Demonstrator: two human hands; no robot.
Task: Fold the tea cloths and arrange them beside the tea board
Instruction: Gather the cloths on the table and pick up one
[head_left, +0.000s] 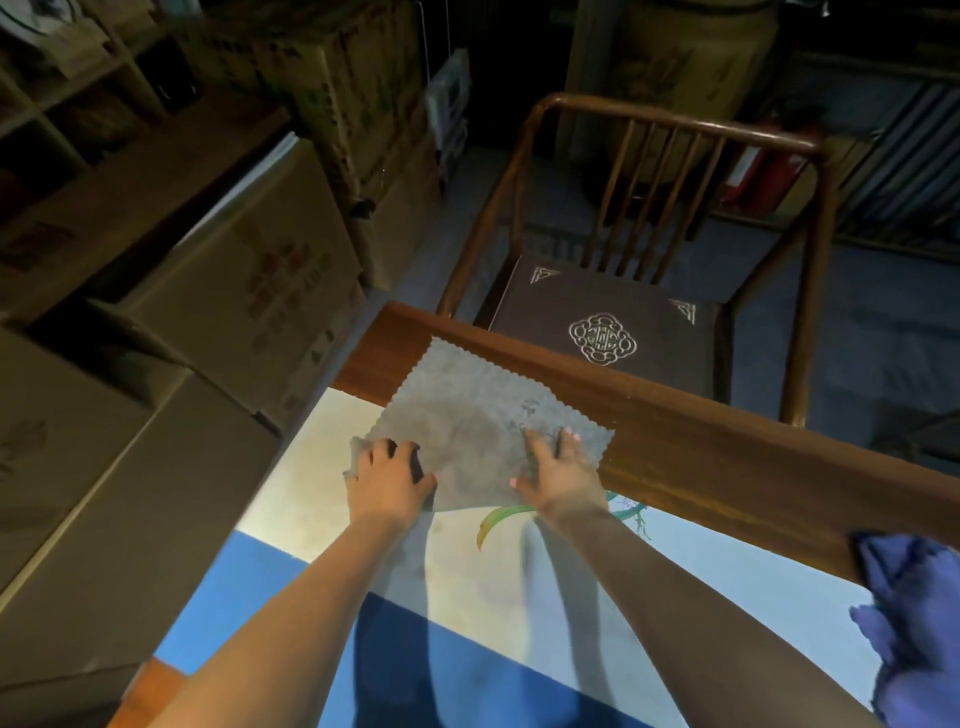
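Note:
A grey tea cloth (472, 421) with zigzag edges lies spread flat at the far left of the table, half on the wooden rim and half on the pale mat. My left hand (387, 478) grips the cloth's near left corner, which is bunched under the fingers. My right hand (558, 467) presses on its near right part, fingers spread, thumb at the cloth's lower edge. A crumpled blue cloth (909, 618) lies at the right edge of the view. No tea board is in sight.
A pale and blue table mat (322, 530) with a painted leaf covers the wooden table (727, 457). A wooden chair (613, 312) with a dark cushion stands just beyond the far edge. Cardboard boxes (249, 291) are stacked close on the left.

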